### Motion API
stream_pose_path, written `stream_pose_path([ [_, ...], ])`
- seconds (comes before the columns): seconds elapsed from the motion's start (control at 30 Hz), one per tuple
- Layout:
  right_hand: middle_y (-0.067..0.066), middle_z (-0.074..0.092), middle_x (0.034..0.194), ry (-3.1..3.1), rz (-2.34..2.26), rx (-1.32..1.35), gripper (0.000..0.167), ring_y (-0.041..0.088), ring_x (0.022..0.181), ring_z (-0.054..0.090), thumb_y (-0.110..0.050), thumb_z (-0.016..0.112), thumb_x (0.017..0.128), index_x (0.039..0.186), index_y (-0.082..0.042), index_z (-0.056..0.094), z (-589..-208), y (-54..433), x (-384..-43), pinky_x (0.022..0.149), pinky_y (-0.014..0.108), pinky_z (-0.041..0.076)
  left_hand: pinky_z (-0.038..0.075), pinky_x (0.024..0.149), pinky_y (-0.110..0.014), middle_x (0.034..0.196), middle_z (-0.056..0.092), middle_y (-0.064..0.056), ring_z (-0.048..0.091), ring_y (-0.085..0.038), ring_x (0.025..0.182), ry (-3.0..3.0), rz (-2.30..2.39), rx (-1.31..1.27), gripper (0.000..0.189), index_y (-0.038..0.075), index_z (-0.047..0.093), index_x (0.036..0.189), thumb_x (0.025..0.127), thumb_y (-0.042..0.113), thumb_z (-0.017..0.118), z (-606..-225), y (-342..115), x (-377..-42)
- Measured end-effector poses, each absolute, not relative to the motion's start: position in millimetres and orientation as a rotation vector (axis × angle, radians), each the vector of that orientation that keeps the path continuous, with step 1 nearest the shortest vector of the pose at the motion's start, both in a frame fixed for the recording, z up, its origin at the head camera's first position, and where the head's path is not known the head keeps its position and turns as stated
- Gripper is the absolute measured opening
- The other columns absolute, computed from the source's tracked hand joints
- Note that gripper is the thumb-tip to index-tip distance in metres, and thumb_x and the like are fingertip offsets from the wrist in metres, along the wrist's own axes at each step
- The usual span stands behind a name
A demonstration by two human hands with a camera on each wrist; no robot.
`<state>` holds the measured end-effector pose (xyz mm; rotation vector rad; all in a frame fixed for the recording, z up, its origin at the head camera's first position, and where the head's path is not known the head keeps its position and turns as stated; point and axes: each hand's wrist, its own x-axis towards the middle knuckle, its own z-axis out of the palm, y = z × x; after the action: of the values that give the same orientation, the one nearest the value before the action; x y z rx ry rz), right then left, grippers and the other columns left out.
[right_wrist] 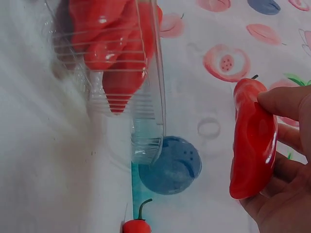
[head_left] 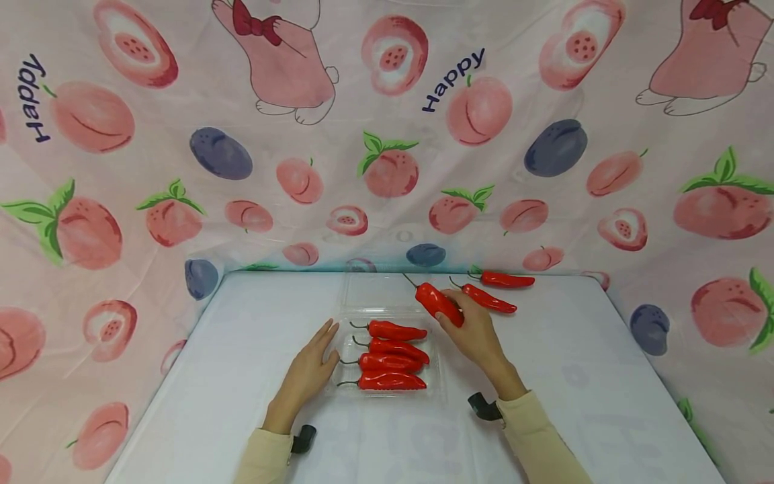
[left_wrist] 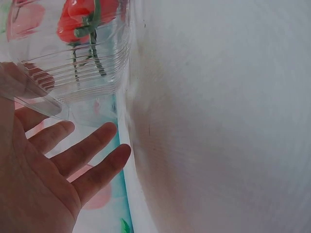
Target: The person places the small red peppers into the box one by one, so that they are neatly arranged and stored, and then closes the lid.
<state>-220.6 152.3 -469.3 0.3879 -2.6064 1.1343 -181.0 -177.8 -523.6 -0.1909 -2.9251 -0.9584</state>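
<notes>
Above the back right corner of a clear plastic box (head_left: 437, 376), my right hand (head_left: 478, 333) grips a red chili pepper (head_left: 432, 299) between thumb and fingers. The right wrist view shows this chili pepper (right_wrist: 255, 141) held off the table, its stem end upward. Several red peppers (head_left: 393, 363) lie side by side in the box, stems to the left. My left hand (head_left: 311, 366) is at the box's left side, fingers extended. In the left wrist view the spread fingers (left_wrist: 99, 172) curl round nothing, and the thumb is seen against the clear plastic wall (left_wrist: 87, 73).
The box's clear lid (head_left: 377, 292) lies folded back behind it. Two more red peppers, one nearer (head_left: 490, 299) and one farther (head_left: 508, 279), lie at the table's back right. A fruit-patterned cloth (head_left: 393, 128) hangs behind the white table (head_left: 574, 403).
</notes>
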Motion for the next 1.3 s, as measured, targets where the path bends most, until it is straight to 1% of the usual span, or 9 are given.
stream_pose_path([
  [0.37,0.009,0.066,0.124,-2.622,1.127,0.44,0.052,0.026,0.106,0.063,-0.022,0.075,0.087,0.135,-0.012,0.055,-469,138,-211,0.086,0.047,0.059,0.041,0.11,-0.054,0.159,0.036,-0.002,0.046,-0.033,0.139,-2.921,-0.961,-0.198,0.057,0.015,0.042,0.15,0.096,0.019,0.057,-523,-178,-180],
  [0.63,0.007,0.067,0.123,-2.59,1.194,0.506,0.05,0.024,0.105,0.063,-0.02,0.075,0.087,0.133,-0.015,0.057,-468,132,-207,0.086,0.045,0.059,0.042,0.11,-0.054,0.159,0.037,-0.002,0.047,-0.033,0.138,-2.912,-0.956,-0.19,0.057,0.017,0.043,0.15,0.095,0.019,0.058,-525,-178,-181],
  [0.87,0.005,0.066,0.125,-2.616,1.245,0.517,0.05,0.023,0.109,0.062,-0.022,0.073,0.088,0.134,-0.017,0.056,-468,128,-204,0.087,0.044,0.059,0.041,0.11,-0.054,0.159,0.037,-0.002,0.047,-0.033,0.138,-2.911,-0.969,-0.196,0.056,0.015,0.043,0.15,0.095,0.019,0.057,-525,-178,-181],
  [1.13,0.002,0.067,0.122,-2.607,1.239,0.608,0.047,0.019,0.106,0.063,-0.024,0.074,0.088,0.131,-0.017,0.058,-471,123,-202,0.086,0.038,0.06,0.041,0.11,-0.053,0.159,0.037,-0.003,0.046,-0.033,0.139,-2.899,-0.958,-0.222,0.056,0.015,0.043,0.149,0.095,0.019,0.058,-524,-180,-181],
  [1.3,0.002,0.067,0.124,-2.634,1.236,0.605,0.049,0.019,0.108,0.064,-0.022,0.076,0.086,0.131,-0.017,0.059,-472,118,-199,0.089,0.04,0.059,0.042,0.11,-0.054,0.159,0.037,-0.004,0.046,-0.033,0.139,-2.899,-0.948,-0.229,0.056,0.013,0.043,0.149,0.095,0.018,0.058,-524,-180,-181],
])
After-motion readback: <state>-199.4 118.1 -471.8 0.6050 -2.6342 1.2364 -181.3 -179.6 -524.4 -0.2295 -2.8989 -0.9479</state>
